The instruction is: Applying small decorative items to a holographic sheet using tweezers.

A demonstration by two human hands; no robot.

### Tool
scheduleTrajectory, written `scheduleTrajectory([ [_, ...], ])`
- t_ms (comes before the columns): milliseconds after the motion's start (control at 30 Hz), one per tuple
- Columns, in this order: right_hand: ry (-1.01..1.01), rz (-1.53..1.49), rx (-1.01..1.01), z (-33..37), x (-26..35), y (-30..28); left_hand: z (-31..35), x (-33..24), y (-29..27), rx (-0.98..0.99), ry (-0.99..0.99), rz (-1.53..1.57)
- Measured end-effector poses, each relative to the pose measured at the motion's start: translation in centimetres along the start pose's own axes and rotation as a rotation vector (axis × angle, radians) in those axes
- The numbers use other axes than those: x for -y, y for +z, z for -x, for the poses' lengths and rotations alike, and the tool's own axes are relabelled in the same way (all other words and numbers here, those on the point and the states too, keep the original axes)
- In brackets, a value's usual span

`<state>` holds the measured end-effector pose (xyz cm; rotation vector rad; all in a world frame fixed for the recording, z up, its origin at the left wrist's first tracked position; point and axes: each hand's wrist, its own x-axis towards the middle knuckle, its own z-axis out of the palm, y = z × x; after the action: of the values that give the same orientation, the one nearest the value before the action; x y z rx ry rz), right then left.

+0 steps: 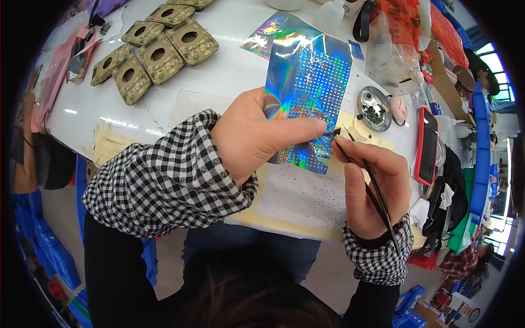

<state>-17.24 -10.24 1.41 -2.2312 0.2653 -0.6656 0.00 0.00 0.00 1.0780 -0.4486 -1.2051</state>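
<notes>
My left hand (pixel 254 134) grips a shiny holographic sheet (pixel 311 76) by its left side, thumb laid across the front. Rows of small square dots or holes cover much of that sheet. In my right hand (pixel 377 180) is a pair of black tweezers (pixel 379 201), pinched between thumb and fingers. Their tips are close to the sheet's right edge, by my left thumb; whether they hold anything is too small to tell. Below the sheet, a white paper (pixel 298 199) with many tiny dark specks lies on the table edge.
Several camouflage-patterned square pieces with round holes (pixel 158 53) lie at the far left. A round metal dish (pixel 374 109) with small dark bits stands right of the sheet. Beyond it are a red-cased phone (pixel 427 145), plastic bags (pixel 395 57) and a white bottle (pixel 330 15).
</notes>
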Motion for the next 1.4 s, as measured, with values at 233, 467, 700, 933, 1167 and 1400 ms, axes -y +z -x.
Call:
scheduleTrajectory([
  [233,-0.031,-0.006,-0.099,-0.09,-0.28,0.40,0.14,-0.33,-0.18,0.026,-0.051,-0.036],
  [467,-0.037,0.007,-0.104,-0.06,-0.13,0.26,-0.03,0.04,-0.10,0.020,-0.012,-0.010],
  [700,-0.053,-0.017,-0.114,-0.10,-0.35,0.41,-0.10,0.20,-0.12,-0.009,-0.014,0.033],
  [933,-0.037,-0.004,-0.103,-0.15,-0.14,0.30,-0.07,0.12,0.01,0.010,-0.009,0.025],
  [1167,-0.025,0.002,-0.102,-0.15,-0.02,0.23,0.16,-0.26,0.42,0.042,0.032,0.043],
  [1400,-0.021,0.031,0.037,-0.20,0.41,-0.42,0.33,-0.50,0.37,0.054,0.042,0.018],
])
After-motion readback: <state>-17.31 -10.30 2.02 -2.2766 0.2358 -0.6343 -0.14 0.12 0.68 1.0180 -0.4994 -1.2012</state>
